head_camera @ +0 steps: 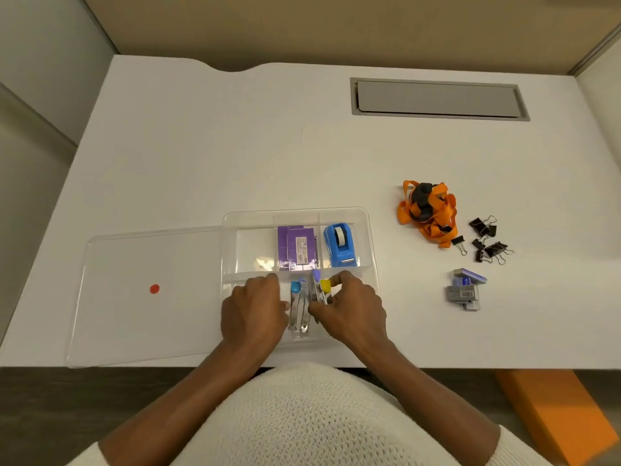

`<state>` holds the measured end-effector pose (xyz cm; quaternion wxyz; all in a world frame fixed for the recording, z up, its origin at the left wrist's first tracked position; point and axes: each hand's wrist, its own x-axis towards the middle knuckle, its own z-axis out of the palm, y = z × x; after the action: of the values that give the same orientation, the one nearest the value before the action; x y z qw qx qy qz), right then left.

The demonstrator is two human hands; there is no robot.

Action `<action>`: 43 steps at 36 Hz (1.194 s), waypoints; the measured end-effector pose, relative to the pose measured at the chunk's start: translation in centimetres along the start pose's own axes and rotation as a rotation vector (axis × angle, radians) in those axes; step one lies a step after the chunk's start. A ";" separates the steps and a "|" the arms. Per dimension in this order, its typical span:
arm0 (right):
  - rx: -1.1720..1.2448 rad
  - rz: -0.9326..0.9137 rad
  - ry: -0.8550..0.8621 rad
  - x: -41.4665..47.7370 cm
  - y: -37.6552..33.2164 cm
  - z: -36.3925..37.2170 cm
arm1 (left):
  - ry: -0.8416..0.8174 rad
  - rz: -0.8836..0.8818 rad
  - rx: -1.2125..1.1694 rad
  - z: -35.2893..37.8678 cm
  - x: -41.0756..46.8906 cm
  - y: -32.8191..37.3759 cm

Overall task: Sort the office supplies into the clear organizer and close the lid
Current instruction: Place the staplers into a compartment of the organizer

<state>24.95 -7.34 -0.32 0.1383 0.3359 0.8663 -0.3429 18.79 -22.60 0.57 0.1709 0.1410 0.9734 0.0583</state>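
Nearest the camera: a white knit top, both bare forearms reaching forward over the near edge of the white desk [201, 146].

Left hand [252, 311] rests palm down in the near part of the clear organizer [364, 216], fingers curled toward the centre; whether it grips anything cannot be told, since the fingertips are hidden under the hand. Right hand [349, 307] sits just right of it, thumb and fingers pinched around a yellow-tipped staple remover [324, 287], held in the near compartment.

Between the two hands, in the same near compartment: a blue-tipped staple remover [297, 307] lying flat, metal jaws toward the person, and a purple-tipped staple remover [315, 280] beside the yellow one, touching or nearly so.

Far row of the organizer: left compartment holds nothing visible; middle one holds purple staple boxes [297, 247], stacked flat; right one holds a blue tape dispenser [341, 245], upright.

Clear lid [117, 264] lies flat on the desk, left of the organizer and touching its left side, open. A red dot sticker [154, 289] is on it.

Right of the organizer, well apart: small staple boxes [465, 290], grey and purple, in a loose pile. Beyond them, black binder clips [487, 240], scattered. Just left of and beyond those, an orange lanyard bundle [428, 211], one clip touching its near end.

Far right of desk: a grey cable hatch [437, 99], shut. Beige partition behind.
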 end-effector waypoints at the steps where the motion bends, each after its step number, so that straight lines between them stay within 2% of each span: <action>1: -0.016 -0.021 0.004 -0.2 -0.2 0.1 | 0.005 -0.023 0.002 0.0 0.0 -0.6; 10: -0.350 -0.307 0.111 -1.3 -2.2 2.8 | -0.113 -0.156 -0.234 1.2 0.3 -1.9; 15: -0.479 -0.365 0.106 -1.4 -2.9 4.0 | -0.131 -0.199 -0.332 1.6 0.4 -2.4; 27: -0.398 -0.420 0.115 -0.9 -0.9 2.7 | -0.166 -0.206 -0.345 1.5 0.9 -2.4; 34: -0.227 -0.387 0.168 -0.3 -0.9 1.8 | -0.196 -0.176 -0.279 1.3 1.1 -2.4; 40: -0.376 -0.448 0.224 -0.8 -0.7 1.1 | -0.187 -0.170 -0.259 1.6 0.9 -2.3; 43: -0.338 -0.472 0.203 -1.1 -0.8 1.2 | -0.193 -0.166 -0.255 1.7 0.8 -2.2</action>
<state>25.24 -9.11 -0.24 0.0216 0.1301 0.9745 -0.1813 18.07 -24.37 -1.61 0.2841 0.0423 0.9456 0.1531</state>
